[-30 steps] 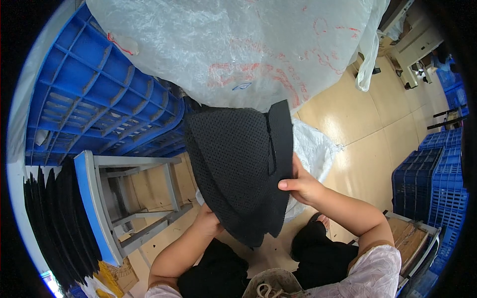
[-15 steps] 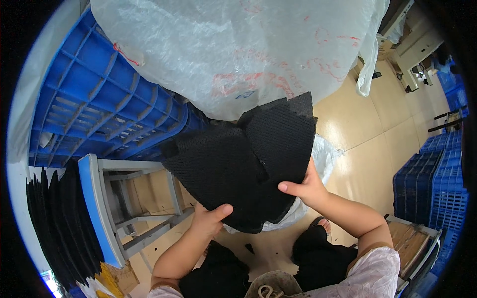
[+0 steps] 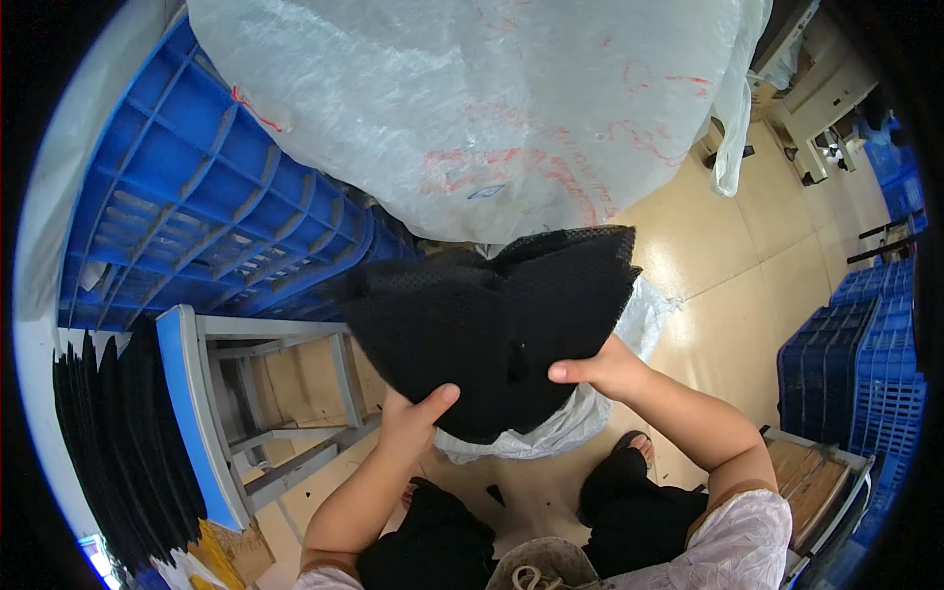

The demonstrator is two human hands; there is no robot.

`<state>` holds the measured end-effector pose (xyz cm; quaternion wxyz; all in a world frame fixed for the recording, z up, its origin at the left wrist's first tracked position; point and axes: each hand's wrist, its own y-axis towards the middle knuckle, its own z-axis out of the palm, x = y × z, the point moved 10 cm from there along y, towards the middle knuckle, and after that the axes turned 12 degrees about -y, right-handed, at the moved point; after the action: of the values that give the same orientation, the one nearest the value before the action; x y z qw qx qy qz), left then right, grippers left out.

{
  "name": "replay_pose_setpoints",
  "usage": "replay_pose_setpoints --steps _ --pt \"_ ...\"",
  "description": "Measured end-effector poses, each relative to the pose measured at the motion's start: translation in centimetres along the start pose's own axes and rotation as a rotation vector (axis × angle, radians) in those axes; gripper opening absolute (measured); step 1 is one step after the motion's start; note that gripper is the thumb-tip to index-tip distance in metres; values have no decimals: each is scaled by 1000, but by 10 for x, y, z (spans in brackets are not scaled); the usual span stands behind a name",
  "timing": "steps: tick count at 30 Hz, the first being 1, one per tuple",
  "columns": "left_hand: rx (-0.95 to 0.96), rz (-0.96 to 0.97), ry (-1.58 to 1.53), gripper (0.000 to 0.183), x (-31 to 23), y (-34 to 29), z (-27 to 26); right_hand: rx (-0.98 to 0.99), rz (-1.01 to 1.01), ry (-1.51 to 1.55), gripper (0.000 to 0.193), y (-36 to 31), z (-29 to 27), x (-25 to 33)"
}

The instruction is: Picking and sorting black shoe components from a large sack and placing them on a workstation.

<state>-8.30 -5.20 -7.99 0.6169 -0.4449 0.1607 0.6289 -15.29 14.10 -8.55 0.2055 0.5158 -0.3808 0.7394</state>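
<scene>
Black mesh fabric pieces (image 3: 462, 339), apparently layered, are held out in front of me between both hands. My left hand (image 3: 413, 418) grips the lower left edge, its thumb on top and its fingers hidden underneath. On the lower right edge, my right hand (image 3: 595, 372) is closed the same way, thumb on the near face. The far edge of the fabric is bent up and loosely folded, showing thin see-through mesh at its rim. Beneath the fabric, a white plastic bag (image 3: 551, 430) lies on the floor between my feet.
A large translucent bag with red marks (image 3: 472, 98) bulges ahead. Blue crates (image 3: 197, 197) stand at the left, above a blue-edged metal-framed stool (image 3: 187, 413). Stacked black sheets (image 3: 123, 442) hang at far left. More blue crates (image 3: 836, 364) and a wooden-topped seat (image 3: 811, 482) are at right.
The fabric's far edge has dropped toward me and folded, so its face looks shorter. Its near edge has risen slightly. Both hands keep their grip, nearly in place.
</scene>
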Motion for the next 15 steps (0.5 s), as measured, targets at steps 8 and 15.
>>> replay_pose_setpoints --steps 8,15 --pt "497 -55 233 71 1 -19 53 42 280 619 61 0 -11 -74" --pt "528 -16 311 56 2 -18 93 178 321 665 56 2 -4 -107"
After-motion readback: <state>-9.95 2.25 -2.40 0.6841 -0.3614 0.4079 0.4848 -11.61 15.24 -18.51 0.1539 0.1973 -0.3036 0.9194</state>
